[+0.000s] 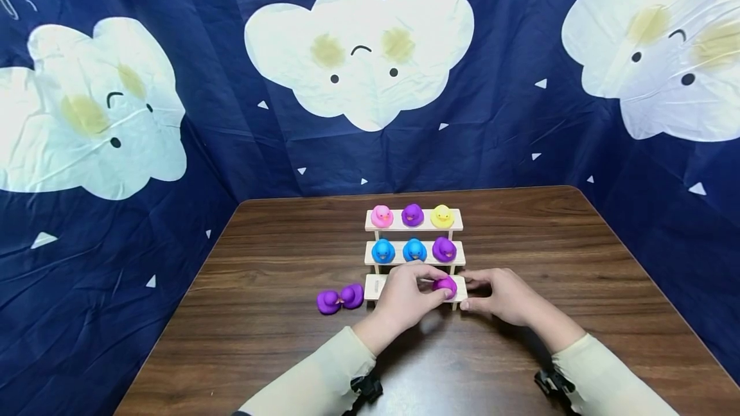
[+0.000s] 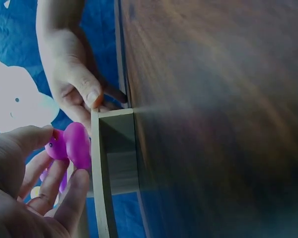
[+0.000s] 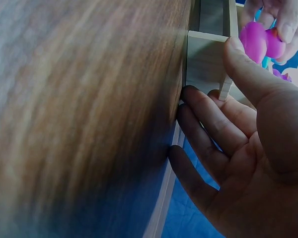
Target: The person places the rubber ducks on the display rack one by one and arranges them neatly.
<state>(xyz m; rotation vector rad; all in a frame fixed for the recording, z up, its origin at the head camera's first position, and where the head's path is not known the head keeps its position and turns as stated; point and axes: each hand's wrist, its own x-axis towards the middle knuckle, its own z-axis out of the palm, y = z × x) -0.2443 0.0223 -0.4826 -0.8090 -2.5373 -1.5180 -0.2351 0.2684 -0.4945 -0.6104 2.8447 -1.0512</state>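
My left hand [image 1: 408, 295] pinches a purple rubber duck [image 1: 445, 286] between thumb and fingertips, at the right end of the lowest step of a small wooden display stand [image 1: 378, 284]. In the left wrist view the duck [image 2: 77, 144] lies right against the step's board. My right hand [image 1: 503, 297] grips the right end of that step; in the right wrist view the thumb [image 3: 238, 62] presses the board's edge and the fingers reach behind it. The middle step holds two blue ducks [image 1: 415, 250] and a purple duck [image 1: 444, 249].
On the top step sit a pink duck [image 1: 382, 216], a purple duck [image 1: 413, 215] and a yellow duck [image 1: 442, 216]. Two more purple ducks [image 1: 329, 302] lie on the brown wooden table [image 1: 277, 352], left of the stand. A blue cloth [image 1: 509, 146] with clouds hangs behind.
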